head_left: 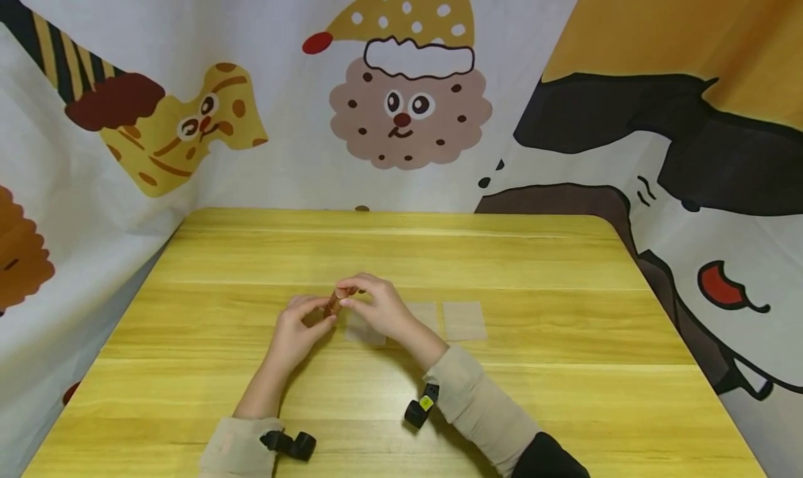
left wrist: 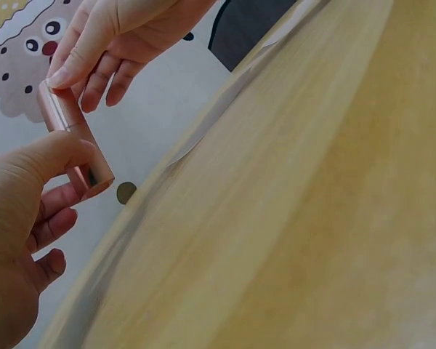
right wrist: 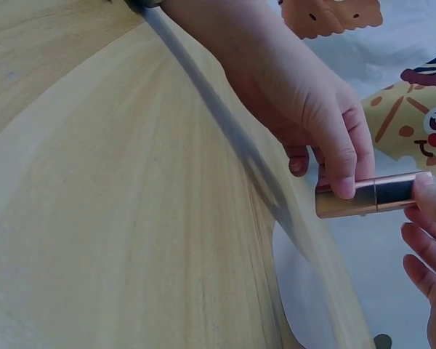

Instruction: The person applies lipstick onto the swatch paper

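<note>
A shiny rose-gold lipstick tube (head_left: 334,302) is held above the table between both hands. In the left wrist view the tube (left wrist: 76,134) tilts, with a seam across its middle. My left hand (head_left: 297,333) pinches one end between thumb and fingers. At the opposite end, the thumb and fingers of my right hand (head_left: 381,309) pinch the tube. The right wrist view shows the two halves of the tube (right wrist: 363,196) meeting at the seam, with the left hand (right wrist: 316,109) on one half.
Pale see-through squares lie on the wooden table (head_left: 389,422): one (head_left: 366,330) partly under the right hand, one (head_left: 423,314) by the right wrist, and another (head_left: 464,321) farther right. A printed cloth (head_left: 276,18) hangs behind the table's far edge.
</note>
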